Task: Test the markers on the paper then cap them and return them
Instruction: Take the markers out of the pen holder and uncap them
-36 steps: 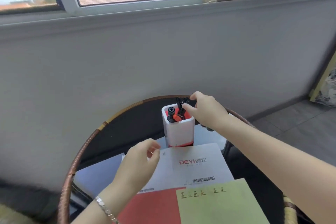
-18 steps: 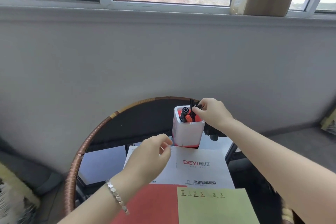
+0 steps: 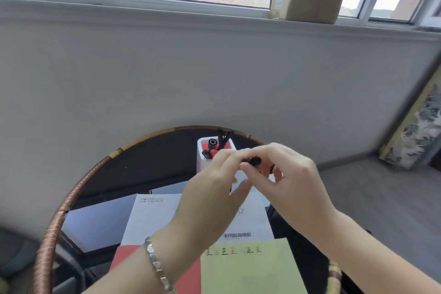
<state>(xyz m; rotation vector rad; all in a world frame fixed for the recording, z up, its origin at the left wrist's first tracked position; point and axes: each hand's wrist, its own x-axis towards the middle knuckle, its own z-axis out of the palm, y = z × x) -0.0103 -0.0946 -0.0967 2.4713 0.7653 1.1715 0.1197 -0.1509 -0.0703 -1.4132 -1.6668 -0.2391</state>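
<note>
Both hands have come together above the table since half a second ago: the right hand (image 3: 290, 181) has left the white pen holder (image 3: 202, 162), and the left hand (image 3: 214, 196) has risen to meet it. They now share one black marker (image 3: 251, 160) in front of the holder.

Farthest left, beyond the left wrist, curves the woven rattan rim of the round table (image 3: 57, 217). A silver bracelet (image 3: 157, 267) circles that wrist. The left hand's fingertips are bunched and pinch the near end of the marker — which part they grip is blurred. Under the left palm lies a white printed sheet (image 3: 152, 217), and nearer the person a red sheet (image 3: 188, 279).

Just beyond the left fingertips stands the holder, white outside and red inside, with several black markers (image 3: 223, 137) and one with an orange part sticking out of its top. The held marker is short, dark and glossy, lying roughly level between the two hands; only its middle shows, so cap and tip cannot be told apart.

The right hand pinches the marker's other end between thumb and forefinger, its remaining fingers loosely curled. Below the right forearm lies a pale green paper (image 3: 250, 272) bearing a row of small test marks (image 3: 232, 251) in dark and orange ink.
</note>
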